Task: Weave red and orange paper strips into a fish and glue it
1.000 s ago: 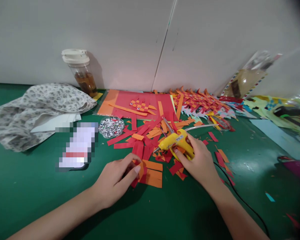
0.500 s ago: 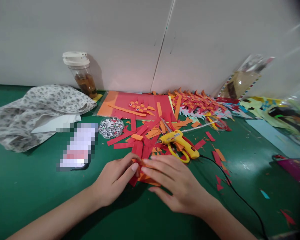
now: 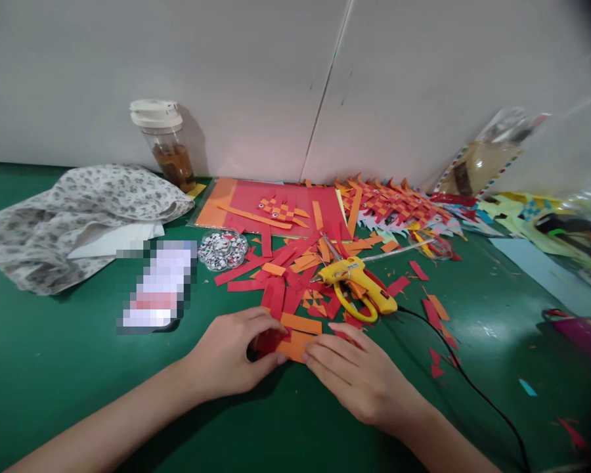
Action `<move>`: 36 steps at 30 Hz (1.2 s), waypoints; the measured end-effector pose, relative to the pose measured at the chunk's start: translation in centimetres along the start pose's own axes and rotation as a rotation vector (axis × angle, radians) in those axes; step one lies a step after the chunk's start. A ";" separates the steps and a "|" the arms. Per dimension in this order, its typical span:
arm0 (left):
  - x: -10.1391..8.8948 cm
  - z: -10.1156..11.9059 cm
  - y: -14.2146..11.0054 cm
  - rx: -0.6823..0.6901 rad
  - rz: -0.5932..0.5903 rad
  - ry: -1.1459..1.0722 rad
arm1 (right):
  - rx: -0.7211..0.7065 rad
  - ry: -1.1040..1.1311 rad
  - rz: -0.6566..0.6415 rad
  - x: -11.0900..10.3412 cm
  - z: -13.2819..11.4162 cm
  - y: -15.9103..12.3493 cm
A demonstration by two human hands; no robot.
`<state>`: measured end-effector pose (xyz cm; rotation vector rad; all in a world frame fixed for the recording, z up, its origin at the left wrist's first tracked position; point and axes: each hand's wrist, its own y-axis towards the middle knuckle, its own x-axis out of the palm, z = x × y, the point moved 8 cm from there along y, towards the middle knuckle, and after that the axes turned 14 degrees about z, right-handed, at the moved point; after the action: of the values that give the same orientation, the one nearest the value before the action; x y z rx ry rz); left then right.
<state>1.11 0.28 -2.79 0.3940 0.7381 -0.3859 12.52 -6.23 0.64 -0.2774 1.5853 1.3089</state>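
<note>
My left hand (image 3: 239, 348) curls round red and orange paper strips lying partly crossed on the green table, its thumb and fingers pinching their left end. Two orange paper strips (image 3: 300, 323) extend rightward from that hand, one above the other with a narrow gap. At the right end of the lower strip, my right hand (image 3: 357, 371) has its fingers together, gripping the paper; its thumb is hidden. Red paper strips (image 3: 274, 295) lie just beyond my left hand. A yellow glue gun (image 3: 364, 279) rests beyond my right hand, over yellow-handled scissors (image 3: 357, 309).
Googly eyes fill a clear flower-shaped box (image 3: 222, 249). A phone (image 3: 160, 286), patterned cloth (image 3: 103, 197) and lidded drink bottle (image 3: 172, 154) are left. Behind lie a woven paper fish (image 3: 280, 210) and a larger woven piece (image 3: 394, 202). The glue-gun cord (image 3: 465, 378) runs right.
My right hand has drawn back to the right from the strips' middle, uncovering the orange strips. My left hand has opened wider round its end. The view has shifted slightly.
</note>
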 end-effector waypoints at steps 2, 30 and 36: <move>0.0 -0.1 0.0 -0.007 0.004 -0.007 | 0.013 0.004 -0.011 0.3 0.1 -0.3; 0.6 -0.1 0.1 -0.057 0.066 0.107 | 0.187 0.073 -0.148 0.1 0.8 -0.8; 0.3 -0.2 0.0 -0.055 0.023 0.017 | 0.206 0.060 -0.247 0.9 1.1 -0.7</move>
<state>1.22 0.34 -3.12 0.3539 0.7588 -0.3406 13.17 -5.25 -0.36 -0.3734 1.6634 0.9492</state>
